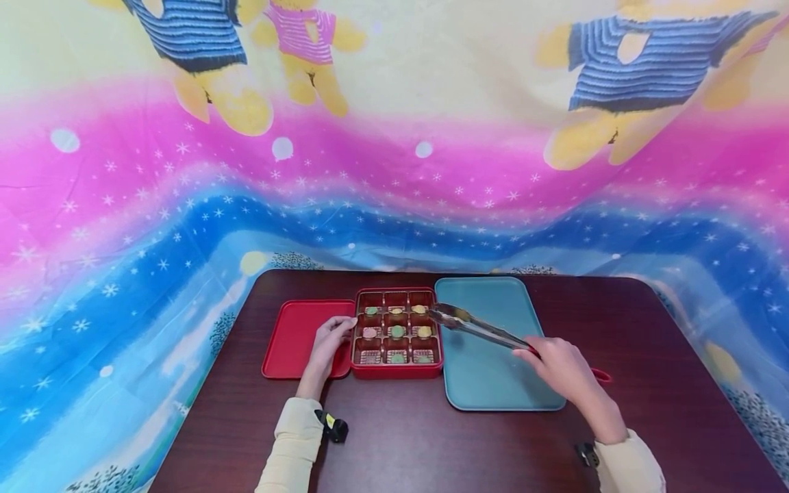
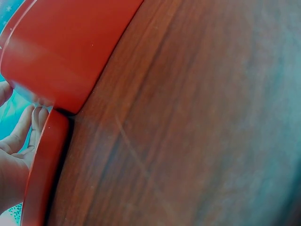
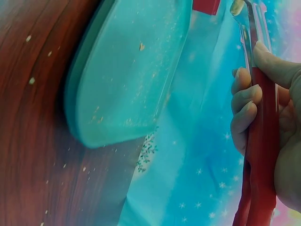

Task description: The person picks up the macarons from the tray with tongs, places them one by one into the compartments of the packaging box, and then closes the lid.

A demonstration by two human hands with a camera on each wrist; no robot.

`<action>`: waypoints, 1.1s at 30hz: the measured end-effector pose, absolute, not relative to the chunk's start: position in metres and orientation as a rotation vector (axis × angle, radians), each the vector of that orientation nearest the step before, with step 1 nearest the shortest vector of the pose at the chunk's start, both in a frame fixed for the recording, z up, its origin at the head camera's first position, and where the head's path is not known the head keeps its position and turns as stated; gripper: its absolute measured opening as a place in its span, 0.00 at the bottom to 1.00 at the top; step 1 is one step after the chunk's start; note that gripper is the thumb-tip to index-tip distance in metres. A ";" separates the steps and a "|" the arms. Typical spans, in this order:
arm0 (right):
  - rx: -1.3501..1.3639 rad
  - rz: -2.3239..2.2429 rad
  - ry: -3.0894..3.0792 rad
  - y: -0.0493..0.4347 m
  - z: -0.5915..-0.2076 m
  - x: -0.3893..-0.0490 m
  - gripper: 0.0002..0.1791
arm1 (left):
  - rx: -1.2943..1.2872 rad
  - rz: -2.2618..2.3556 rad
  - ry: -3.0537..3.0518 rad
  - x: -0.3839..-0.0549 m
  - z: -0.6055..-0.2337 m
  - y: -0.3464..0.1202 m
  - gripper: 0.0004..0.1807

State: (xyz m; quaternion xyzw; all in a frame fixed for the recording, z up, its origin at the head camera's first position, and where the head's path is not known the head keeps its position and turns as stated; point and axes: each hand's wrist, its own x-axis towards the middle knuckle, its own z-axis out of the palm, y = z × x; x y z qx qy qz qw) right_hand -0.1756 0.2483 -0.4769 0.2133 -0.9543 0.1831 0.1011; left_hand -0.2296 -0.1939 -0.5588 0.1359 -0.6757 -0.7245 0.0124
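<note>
A red box [image 1: 397, 372] holds a brown divided insert with small green, pink and yellow pieces, perhaps cookies, in most compartments. My left hand [image 1: 329, 342] touches the box's left wall with its fingers fairly straight. In the left wrist view, the fingers [image 2: 21, 129] lie partly behind the red box. My right hand [image 1: 564, 370] grips red-handled metal tongs [image 1: 487, 330], whose tips reach the box's back right corner. In the right wrist view, a yellowish bit [image 3: 237, 7] shows at the tongs' end; whether they hold it, I cannot tell.
A teal tray [image 1: 493, 383] lies right of the box, under the tongs, with crumbs on it. Left of the box lies a red lid [image 1: 298, 335], partly beneath my left hand. More crumbs dot the dark wooden table [image 3: 33, 141]. A printed cloth [image 1: 394, 171] hangs behind.
</note>
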 end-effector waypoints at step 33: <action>0.943 0.500 -2.737 0.173 -0.484 -0.185 0.14 | 0.410 -2.270 -2.079 -0.233 -0.563 -0.194 0.15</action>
